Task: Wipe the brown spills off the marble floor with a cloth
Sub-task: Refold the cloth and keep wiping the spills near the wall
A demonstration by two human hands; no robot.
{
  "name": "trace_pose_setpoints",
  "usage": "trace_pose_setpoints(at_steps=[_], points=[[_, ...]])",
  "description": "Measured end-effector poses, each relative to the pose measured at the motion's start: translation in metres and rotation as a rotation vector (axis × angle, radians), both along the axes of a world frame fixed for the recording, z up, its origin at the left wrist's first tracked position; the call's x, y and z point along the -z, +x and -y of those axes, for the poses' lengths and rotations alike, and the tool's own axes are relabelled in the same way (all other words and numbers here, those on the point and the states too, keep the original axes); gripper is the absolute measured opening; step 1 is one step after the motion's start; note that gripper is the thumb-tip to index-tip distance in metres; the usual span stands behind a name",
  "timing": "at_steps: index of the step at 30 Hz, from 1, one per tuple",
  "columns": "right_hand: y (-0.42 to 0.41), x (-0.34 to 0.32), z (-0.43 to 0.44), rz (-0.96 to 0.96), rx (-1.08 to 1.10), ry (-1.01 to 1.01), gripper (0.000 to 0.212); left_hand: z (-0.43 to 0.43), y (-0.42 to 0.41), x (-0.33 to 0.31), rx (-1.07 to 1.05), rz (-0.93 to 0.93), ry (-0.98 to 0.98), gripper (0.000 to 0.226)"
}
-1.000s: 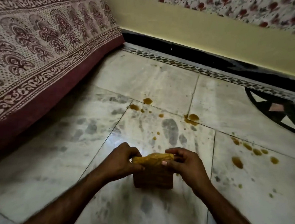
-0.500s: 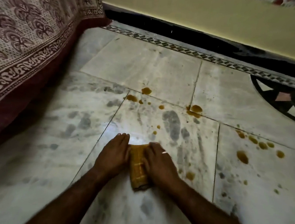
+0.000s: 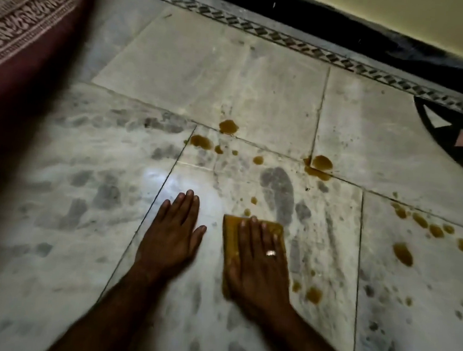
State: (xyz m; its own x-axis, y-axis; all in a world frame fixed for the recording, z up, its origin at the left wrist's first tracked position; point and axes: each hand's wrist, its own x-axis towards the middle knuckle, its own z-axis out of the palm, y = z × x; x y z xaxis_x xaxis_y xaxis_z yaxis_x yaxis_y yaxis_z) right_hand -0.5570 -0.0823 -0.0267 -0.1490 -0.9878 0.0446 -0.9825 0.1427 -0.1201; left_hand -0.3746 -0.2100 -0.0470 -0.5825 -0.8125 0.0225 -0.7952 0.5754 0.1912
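Yellow cloth (image 3: 232, 238) now under right hand (image 3: 259, 264); left hand (image 3: 171, 240) off

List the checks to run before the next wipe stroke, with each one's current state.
1. Cloth flat on marble floor: ok.
2. Right hand pressing on cloth, fingers straight: ok.
3. Left hand braced flat on floor, off the cloth: ok.
4. Nearest spill just ahead of cloth's front edge: ok.
5. Spills all wiped: not ok; drops to the right, more beyond.
6. Cloth's underside clean: cannot tell.
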Motion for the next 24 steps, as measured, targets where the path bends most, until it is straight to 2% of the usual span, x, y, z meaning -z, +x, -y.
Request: trace_pose_setpoints(at_steps=[4, 9, 12, 15, 17, 20, 24], points=[[0.011, -0.003, 0.056, 0.001, -0.026, 0.009, 0.068, -0.001, 0.0, 0.001, -0.018, -0.058, -0.039, 0.061], [0.004, -0.004, -0.002, -0.037, -0.262, -0.044, 0.062, 0.0, 0.003, 0.005, -0.021, -0.048, -0.057, 0.062], [-0.04, -0.004, -0.014, -0.061, -0.128, -0.002, 0.066, -0.002, 0.001, 0.003, -0.041, -0.051, -0.052, 0.064], [-0.057, -0.002, 0.032, -0.045, 0.091, 0.036, 0.066, -0.005, -0.002, 0.003, -0.051, -0.059, -0.059, 0.064], [-0.043, -0.004, 0.074, -0.008, 0.109, 0.041, 0.067, -0.004, 0.0, 0.003, -0.05, -0.065, -0.06, 0.064], [-0.016, -0.001, 0.093, -0.025, -0.017, 0.022, 0.067, -0.002, 0.002, 0.005, -0.026, -0.068, -0.059, 0.062], [-0.011, -0.006, 0.021, -0.052, -0.216, -0.017, 0.063, -0.001, 0.004, 0.004, -0.026, -0.063, -0.033, 0.062]])
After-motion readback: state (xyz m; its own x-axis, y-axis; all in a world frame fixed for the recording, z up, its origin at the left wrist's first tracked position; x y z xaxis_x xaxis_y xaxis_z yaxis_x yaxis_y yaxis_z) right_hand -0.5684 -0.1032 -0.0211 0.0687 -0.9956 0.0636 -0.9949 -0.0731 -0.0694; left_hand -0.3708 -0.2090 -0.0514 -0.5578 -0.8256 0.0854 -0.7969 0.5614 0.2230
